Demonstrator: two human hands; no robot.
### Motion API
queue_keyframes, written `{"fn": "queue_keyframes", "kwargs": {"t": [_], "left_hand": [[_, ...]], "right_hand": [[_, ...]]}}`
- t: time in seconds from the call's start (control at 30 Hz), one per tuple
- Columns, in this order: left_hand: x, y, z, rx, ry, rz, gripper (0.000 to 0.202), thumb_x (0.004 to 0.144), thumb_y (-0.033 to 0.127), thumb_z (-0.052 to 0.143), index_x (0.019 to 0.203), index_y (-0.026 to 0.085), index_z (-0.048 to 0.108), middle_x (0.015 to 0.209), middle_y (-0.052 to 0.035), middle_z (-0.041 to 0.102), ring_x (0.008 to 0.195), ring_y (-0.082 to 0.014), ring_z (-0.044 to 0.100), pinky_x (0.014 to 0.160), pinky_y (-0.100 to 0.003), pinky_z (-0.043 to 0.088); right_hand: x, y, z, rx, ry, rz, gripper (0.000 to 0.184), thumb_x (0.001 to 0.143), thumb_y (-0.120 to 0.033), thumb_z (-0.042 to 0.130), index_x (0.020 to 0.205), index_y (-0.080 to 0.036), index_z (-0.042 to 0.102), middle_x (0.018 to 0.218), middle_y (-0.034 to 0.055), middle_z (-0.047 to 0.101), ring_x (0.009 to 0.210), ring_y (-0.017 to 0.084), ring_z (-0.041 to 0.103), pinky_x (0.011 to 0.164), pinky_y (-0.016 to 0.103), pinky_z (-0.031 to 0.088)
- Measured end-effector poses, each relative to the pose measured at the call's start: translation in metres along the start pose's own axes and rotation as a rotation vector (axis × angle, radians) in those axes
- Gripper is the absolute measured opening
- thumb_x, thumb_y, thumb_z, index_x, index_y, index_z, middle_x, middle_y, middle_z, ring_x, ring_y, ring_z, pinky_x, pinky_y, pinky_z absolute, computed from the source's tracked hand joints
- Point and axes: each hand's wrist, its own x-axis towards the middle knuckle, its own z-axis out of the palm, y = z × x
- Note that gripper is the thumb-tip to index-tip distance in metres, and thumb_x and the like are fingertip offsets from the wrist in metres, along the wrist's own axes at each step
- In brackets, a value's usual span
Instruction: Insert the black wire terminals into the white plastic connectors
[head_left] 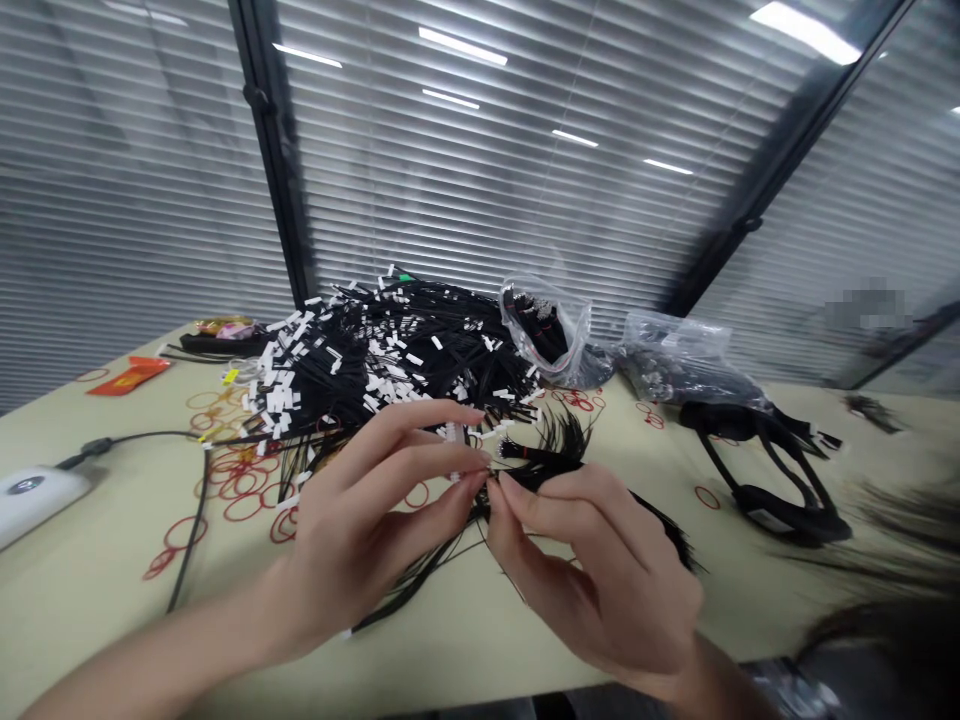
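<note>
My left hand (367, 510) and my right hand (600, 570) meet over the table's front. Both pinch a small bundle of thin black wires (544, 455), whose ends fan out above my right fingers. My left fingertips press together at the bundle's left end, beside my right thumb and forefinger. Behind my hands lies a big heap of black wires with white connector tags (375, 360). More black wire strands (420, 580) trail down under my left hand.
Red rubber bands (240, 480) lie scattered on the beige table (90, 590). Two clear plastic bags of parts (544, 330) (679, 360) stand at the back. A black strap (772, 470) lies right, a white device with cable (34, 495) left, an orange packet (124, 377) far left.
</note>
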Motion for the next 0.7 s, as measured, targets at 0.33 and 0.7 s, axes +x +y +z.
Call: {"fn": "queue_keyframes", "kwargs": {"t": [0.33,0.7], "left_hand": [[0.0001,0.0031,-0.0035,0.001,-0.006,-0.001,0.023,0.078,0.007,0.062,0.097,0.020,0.060,0.107,-0.0065,0.062,0.095,-0.0171,0.062,0.069,-0.026,0.057],[0.0005,0.0074,-0.0047,-0.025,-0.031,0.018,0.023,0.078,0.006,0.063,0.098,0.016,0.061,0.107,-0.0072,0.062,0.097,-0.0142,0.061,0.081,-0.022,0.055]], "right_hand": [[-0.0016,-0.0026,0.0021,0.117,0.013,0.115,0.009,0.075,-0.010,0.066,0.077,-0.017,0.060,0.063,-0.0011,0.059,0.053,0.006,0.054,0.045,0.017,0.045],[0.0032,0.0033,0.0044,0.619,-0.052,0.490,0.013,0.073,-0.009,0.064,0.065,-0.016,0.057,0.057,-0.0051,0.045,0.050,0.004,0.042,0.041,0.014,0.036]]}}
